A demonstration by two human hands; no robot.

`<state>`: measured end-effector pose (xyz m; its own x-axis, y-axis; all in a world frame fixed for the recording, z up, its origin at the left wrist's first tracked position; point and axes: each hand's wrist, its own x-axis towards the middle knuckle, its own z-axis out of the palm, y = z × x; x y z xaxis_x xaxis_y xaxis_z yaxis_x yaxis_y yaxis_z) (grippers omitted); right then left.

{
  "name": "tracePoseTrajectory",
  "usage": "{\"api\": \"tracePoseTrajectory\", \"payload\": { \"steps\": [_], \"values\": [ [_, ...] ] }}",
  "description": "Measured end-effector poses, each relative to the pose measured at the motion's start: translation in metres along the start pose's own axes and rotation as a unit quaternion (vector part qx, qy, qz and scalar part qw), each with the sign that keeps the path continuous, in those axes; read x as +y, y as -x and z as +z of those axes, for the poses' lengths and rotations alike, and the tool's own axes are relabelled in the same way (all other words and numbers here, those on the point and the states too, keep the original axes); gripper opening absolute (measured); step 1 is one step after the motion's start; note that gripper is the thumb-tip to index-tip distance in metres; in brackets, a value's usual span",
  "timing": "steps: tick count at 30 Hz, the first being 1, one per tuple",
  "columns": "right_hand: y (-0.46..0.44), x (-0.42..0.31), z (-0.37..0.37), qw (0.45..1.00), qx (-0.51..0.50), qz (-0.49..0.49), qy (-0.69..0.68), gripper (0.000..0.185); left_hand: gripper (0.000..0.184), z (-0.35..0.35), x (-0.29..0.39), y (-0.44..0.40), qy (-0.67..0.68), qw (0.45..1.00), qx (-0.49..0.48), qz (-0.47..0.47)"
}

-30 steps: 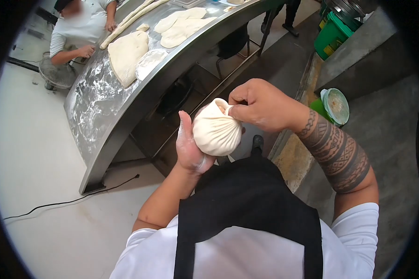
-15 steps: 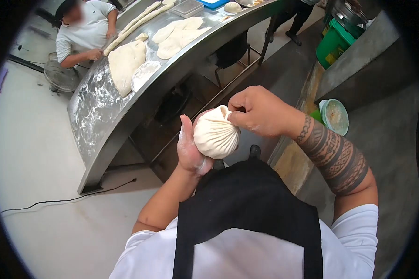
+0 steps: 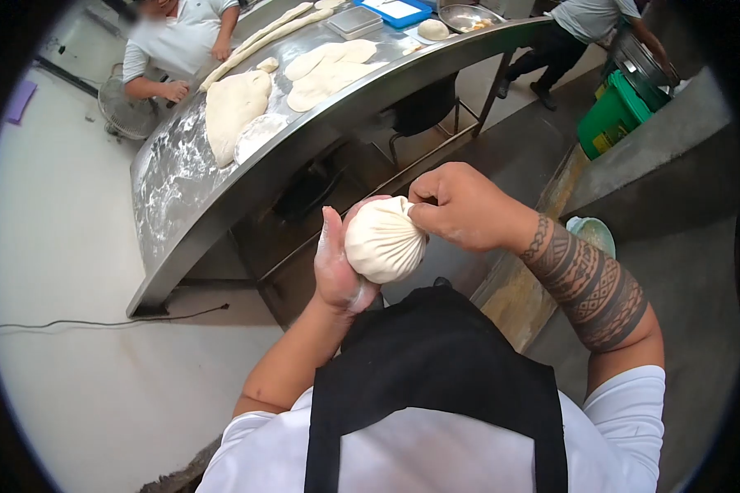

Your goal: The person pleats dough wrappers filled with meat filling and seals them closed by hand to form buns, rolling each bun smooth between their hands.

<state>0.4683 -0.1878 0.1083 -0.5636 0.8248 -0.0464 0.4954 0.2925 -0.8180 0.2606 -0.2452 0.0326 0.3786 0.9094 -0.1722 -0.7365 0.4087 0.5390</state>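
A round pleated dough bun (image 3: 384,248) rests in my left hand (image 3: 335,267), which is cupped under and beside it with the thumb standing up along its left side. Folds fan out over the bun from a gathered point at its upper right. At that point my right hand (image 3: 465,207) pinches the dough between thumb and bent forefinger. White flour dusts my left palm and wrist. The bun's underside and most of my left fingers are hidden behind the dough.
Ahead is a floured steel table (image 3: 181,156) with flat dough sheets (image 3: 237,111), long dough strips (image 3: 263,37) and a flour bowl (image 3: 259,135). One person stands behind it. Another person (image 3: 588,20) reaches toward metal pans above a green bucket (image 3: 612,115) at right.
The opening seen at the bun's top has been drawn together into the pinched folds. The view has shifted, and the person at upper right shows more, an arm at the metal pans.
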Motion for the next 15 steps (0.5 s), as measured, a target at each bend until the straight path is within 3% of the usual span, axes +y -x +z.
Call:
{"api": "tracePoseTrajectory", "payload": {
  "steps": [5, 7, 11, 15],
  "values": [
    [-0.008, 0.020, 0.000, 0.996, -0.038, 0.021, -0.078, 0.022, 0.080, 0.002, -0.023, -0.005, 0.006, 0.993, 0.059, 0.100],
    [-0.011, 0.022, -0.002, 0.999, -0.015, -0.017, -0.025, 0.021, 0.079, 0.000, -0.027, -0.004, 0.007, 0.991, 0.064, 0.114],
    [-0.015, 0.024, -0.009, 0.998, -0.020, -0.060, 0.009, 0.020, 0.078, 0.001, -0.026, -0.005, 0.013, 0.994, 0.073, 0.083],
    [-0.019, 0.015, -0.017, 0.995, -0.087, -0.036, 0.028, 0.020, 0.078, 0.007, -0.025, -0.005, 0.021, 0.991, 0.094, 0.090]
  ]
}}
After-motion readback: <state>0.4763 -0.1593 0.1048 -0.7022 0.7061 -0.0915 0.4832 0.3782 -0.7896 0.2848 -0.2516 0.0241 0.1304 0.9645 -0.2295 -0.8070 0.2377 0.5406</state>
